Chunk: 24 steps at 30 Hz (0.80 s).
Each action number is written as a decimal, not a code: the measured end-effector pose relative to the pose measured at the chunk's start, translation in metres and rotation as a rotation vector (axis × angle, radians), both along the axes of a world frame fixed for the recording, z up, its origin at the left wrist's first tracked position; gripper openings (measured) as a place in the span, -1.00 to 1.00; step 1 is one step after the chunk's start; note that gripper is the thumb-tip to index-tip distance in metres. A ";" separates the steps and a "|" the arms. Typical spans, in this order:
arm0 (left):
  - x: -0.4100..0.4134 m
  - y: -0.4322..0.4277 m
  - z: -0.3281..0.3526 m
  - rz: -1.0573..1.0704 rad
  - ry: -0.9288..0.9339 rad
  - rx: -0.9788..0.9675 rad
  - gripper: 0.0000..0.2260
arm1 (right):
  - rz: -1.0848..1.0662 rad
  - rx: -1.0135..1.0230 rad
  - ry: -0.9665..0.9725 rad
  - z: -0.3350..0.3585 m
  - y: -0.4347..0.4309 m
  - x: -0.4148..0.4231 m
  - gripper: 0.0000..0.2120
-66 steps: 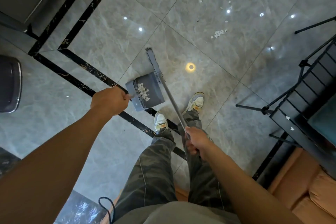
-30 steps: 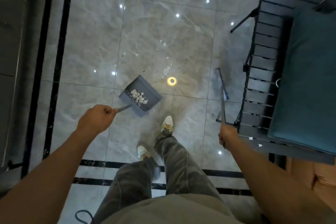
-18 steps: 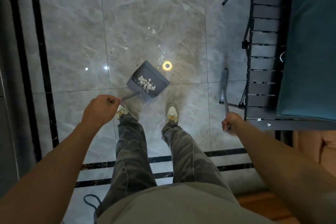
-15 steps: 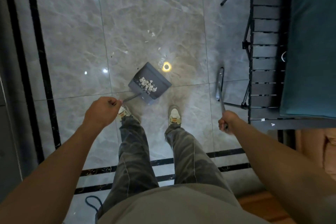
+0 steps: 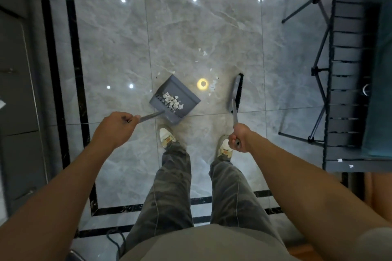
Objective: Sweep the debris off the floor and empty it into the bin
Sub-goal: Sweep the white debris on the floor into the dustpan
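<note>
White scraps (image 5: 172, 100) heaped inside grey dustpan (image 5: 180, 93).

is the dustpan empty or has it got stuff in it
Not empty: white scraps lie piled in the dustpan, which the left hand holds by its handle.

Glossy grey tile floor (image 5: 110, 44) with black strips (image 5: 74, 70). White scraps (image 5: 212, 87) lie scattered on it. Two shoes (image 5: 167, 136) stand near them.

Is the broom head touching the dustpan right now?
Apart. The head view shows floor and scraps between the broom head and the dustpan.
</note>
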<state>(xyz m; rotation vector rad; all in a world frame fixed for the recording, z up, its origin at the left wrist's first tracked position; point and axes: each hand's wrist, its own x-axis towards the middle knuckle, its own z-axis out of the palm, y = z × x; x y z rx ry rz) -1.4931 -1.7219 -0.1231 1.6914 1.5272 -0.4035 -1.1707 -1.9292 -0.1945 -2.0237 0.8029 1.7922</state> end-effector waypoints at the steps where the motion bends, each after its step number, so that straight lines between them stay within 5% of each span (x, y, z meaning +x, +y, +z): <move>1: -0.011 0.006 -0.001 0.014 0.001 0.001 -0.51 | 0.001 0.011 0.006 -0.001 0.014 -0.011 -0.67; 14: -0.110 0.064 0.002 0.107 0.045 0.065 -0.53 | -0.124 0.188 0.014 0.019 0.174 -0.103 -0.75; 24: -0.135 0.076 0.010 0.122 0.052 0.063 -0.55 | -0.159 0.124 -0.070 0.058 0.133 -0.133 -0.75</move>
